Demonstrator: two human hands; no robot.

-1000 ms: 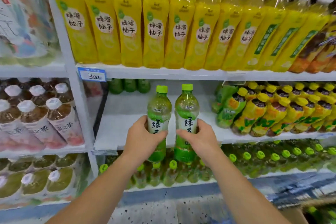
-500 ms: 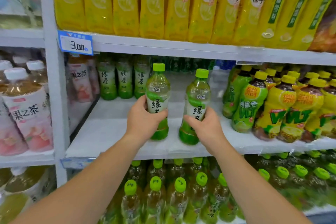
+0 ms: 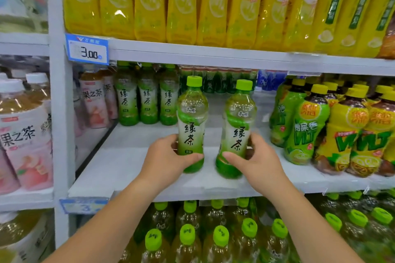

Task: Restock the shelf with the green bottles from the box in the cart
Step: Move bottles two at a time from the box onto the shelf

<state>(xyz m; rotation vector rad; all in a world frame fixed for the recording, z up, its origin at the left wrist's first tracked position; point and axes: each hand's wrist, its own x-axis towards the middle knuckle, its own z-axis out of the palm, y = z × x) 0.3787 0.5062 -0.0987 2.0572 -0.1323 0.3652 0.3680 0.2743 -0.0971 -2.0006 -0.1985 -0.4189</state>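
Two green tea bottles with green caps stand upright over the middle white shelf (image 3: pixel 119 168). My left hand (image 3: pixel 168 160) grips the lower part of the left green bottle (image 3: pixel 192 121). My right hand (image 3: pixel 256 160) grips the lower part of the right green bottle (image 3: pixel 237 126). Both bottle bases sit at the shelf surface near its front; whether they rest on it I cannot tell. Three matching green bottles (image 3: pixel 147 100) stand in a row at the back left of the same shelf. The box and cart are out of view.
Yellow-and-green VLT bottles (image 3: pixel 305 126) crowd the shelf's right side. Pink-labelled tea bottles (image 3: pixel 94 100) stand behind the left upright (image 3: pixel 59 113). Tall yellow bottles (image 3: pixel 181 2) fill the shelf above, with a 3.00 price tag (image 3: pixel 87 51). Green-capped bottles (image 3: pixel 188 235) fill the shelf below.
Both hands have carried the two bottles up from below shelf level and forward onto the middle shelf. My view has come closer to the shelf.
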